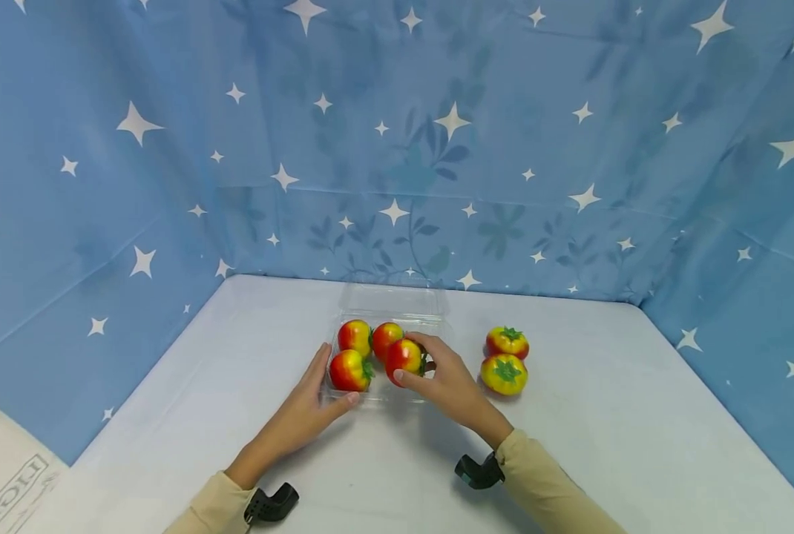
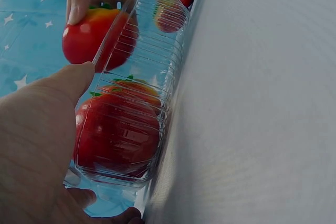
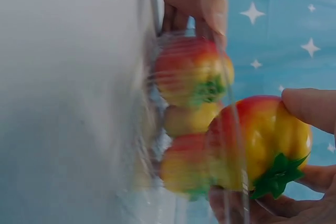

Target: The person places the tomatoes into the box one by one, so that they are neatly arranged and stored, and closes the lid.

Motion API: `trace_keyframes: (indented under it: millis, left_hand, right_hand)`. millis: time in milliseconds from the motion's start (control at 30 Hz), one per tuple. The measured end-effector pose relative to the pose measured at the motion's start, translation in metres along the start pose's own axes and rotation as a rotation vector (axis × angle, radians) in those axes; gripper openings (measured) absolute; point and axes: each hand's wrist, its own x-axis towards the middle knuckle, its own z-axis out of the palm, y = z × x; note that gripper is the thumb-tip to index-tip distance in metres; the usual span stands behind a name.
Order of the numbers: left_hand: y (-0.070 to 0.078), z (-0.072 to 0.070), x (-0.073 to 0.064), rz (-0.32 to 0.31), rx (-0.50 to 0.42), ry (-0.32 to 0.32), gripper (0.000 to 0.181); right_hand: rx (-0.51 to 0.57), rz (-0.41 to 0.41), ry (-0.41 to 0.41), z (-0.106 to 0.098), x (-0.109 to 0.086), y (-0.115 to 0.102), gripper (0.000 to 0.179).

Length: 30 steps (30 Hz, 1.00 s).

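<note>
Three fruits in clear box | right hand grips fourth fruit | left hand, fingers extended, touches box

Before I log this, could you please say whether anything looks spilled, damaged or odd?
Nothing stands out: three fruits sit in the clear container, the right hand holds a fourth, and two others lie outside.
</note>
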Motion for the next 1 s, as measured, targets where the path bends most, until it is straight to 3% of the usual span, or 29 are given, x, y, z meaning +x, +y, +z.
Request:
trace_keyframes:
  millis: [667, 1000]
  left_hand:
    - [-0.002, -0.001, 0.000, 0.019, 0.017, 0.009, 0.107]
    - [-0.001, 0.000, 0.000, 0.038, 0.000, 0.011, 0.107]
  right_hand:
    - [-0.107, 0.006, -0.046, 0.020, 0.002, 0.002, 0.062]
    - [-0.234, -0.013, -0.055, 0.025, 0.002, 0.004, 0.064]
